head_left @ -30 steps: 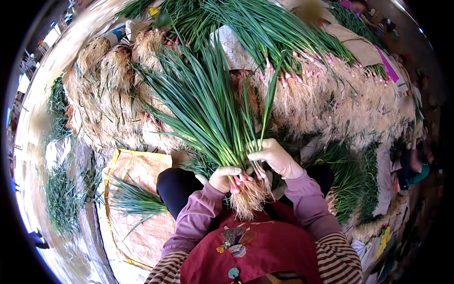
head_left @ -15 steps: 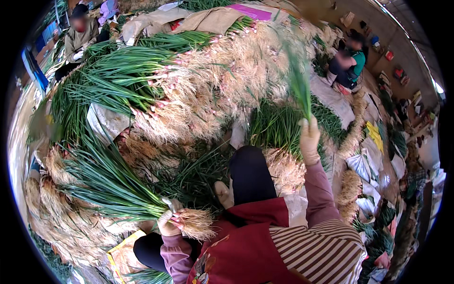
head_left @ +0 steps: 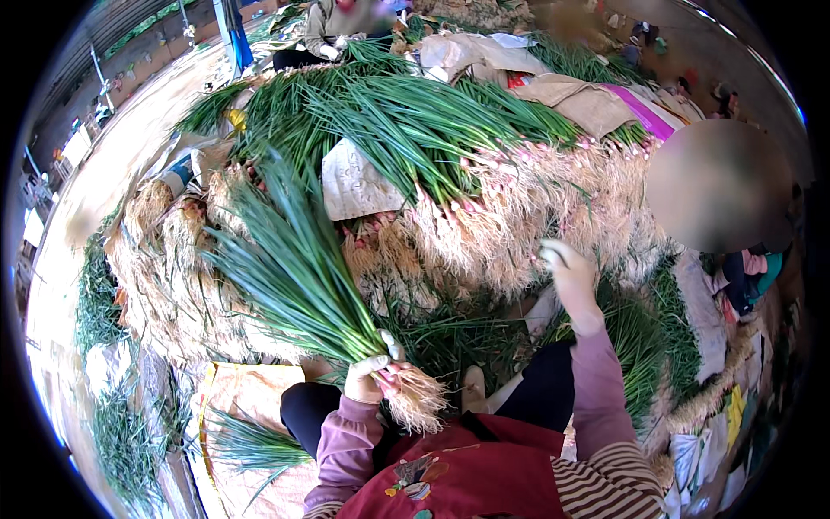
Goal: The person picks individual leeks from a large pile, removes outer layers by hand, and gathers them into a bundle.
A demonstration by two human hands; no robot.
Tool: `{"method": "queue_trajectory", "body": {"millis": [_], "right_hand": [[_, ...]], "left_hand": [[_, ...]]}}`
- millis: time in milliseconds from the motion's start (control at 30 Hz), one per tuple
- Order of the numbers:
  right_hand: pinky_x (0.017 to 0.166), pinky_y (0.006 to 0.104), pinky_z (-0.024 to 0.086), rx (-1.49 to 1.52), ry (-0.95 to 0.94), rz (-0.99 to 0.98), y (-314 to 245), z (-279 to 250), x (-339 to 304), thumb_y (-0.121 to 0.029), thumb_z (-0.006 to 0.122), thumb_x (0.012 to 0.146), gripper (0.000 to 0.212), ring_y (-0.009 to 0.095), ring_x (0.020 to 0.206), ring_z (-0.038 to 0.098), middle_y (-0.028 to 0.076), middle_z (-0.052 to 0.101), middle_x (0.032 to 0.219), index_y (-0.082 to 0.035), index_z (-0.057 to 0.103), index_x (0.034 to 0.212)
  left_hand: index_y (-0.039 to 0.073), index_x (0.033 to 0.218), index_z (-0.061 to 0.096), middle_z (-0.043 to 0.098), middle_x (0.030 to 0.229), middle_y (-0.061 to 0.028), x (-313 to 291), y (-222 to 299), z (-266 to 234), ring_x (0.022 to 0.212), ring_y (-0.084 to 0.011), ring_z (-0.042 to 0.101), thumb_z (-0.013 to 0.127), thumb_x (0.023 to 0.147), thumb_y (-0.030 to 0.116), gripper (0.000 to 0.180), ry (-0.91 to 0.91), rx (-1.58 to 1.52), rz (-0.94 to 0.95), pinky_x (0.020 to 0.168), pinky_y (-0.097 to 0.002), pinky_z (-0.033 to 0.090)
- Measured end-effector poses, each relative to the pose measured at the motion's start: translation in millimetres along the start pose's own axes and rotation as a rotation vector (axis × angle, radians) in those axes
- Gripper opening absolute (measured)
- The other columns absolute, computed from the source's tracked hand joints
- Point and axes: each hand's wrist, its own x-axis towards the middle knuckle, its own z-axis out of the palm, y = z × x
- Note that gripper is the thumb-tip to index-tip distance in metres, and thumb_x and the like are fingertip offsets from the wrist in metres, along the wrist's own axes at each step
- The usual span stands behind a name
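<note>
In my gloved left hand (head_left: 368,379), closed around the white stems near the roots, is a thick bunch of spring onions (head_left: 304,277). Its long green leaves fan toward the far left, and its pale roots hang over my lap at the right of the hand. My gloved right hand (head_left: 572,281) is raised in front of the root pile, its fingers partly stretched and slightly apart, with nothing visible in them. Loose green leaves (head_left: 450,346) lie between the hands, in front of my knees.
A large heap of spring onions (head_left: 415,130), roots toward me, fills the far side, partly under sacking (head_left: 571,99). More root bundles (head_left: 186,285) are stacked at left. A yellow-edged sack (head_left: 251,398) with a few onions lies beside my left knee. Other people sit far off and at right.
My right hand no longer holds the green leaves it had raised; it is lower now. The view has swung left, and my left hand still grips the bunch.
</note>
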Motion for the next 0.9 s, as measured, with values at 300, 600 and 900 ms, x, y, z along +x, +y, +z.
{"method": "queue_trajectory", "body": {"millis": [300, 600, 900], "right_hand": [[0.052, 0.0432, 0.049, -0.892, -0.023, -0.542, -52.1, 165.0, 161.2, -0.007, 0.059, 0.071, 0.009, 0.03, 0.055, 0.063, 0.012, 0.061, 0.061, -0.004, 0.06, 0.08], [0.051, 0.0361, 0.046, -0.178, -0.548, -0.434, -81.3, 163.1, -34.3, -0.025, 0.054, 0.086, 0.016, 0.027, 0.055, 0.059, 0.007, 0.056, 0.059, -0.011, 0.062, 0.083], [0.049, 0.0263, 0.04, 0.414, -0.614, 0.074, -70.6, 198.5, -86.4, -0.014, 0.057, 0.088, 0.021, 0.012, 0.051, 0.052, 0.004, 0.056, 0.059, -0.001, 0.058, 0.072]], "left_hand": [[0.003, 0.101, 0.053, 0.059, 0.094, -0.011, 2.8, -7.1, 8.3, 0.071, -0.0232, 0.064, 0.065, 0.071, 0.006, 0.032, 0.156, 0.052, -0.112, 0.056, -0.0307, 0.052], [-0.004, 0.103, 0.057, 0.06, 0.104, -0.0216, 0.3, -9.9, 0.4, 0.068, -0.0212, 0.061, 0.064, 0.077, 0.02, 0.036, 0.122, 0.038, -0.263, 0.067, -0.0339, 0.053], [-0.005, 0.093, 0.056, 0.062, 0.071, -0.0108, -3.5, -0.8, -17.1, 0.077, -0.0251, 0.067, 0.063, 0.081, 0.016, 0.026, 0.104, -0.172, -0.379, 0.051, -0.03, 0.054]]}}
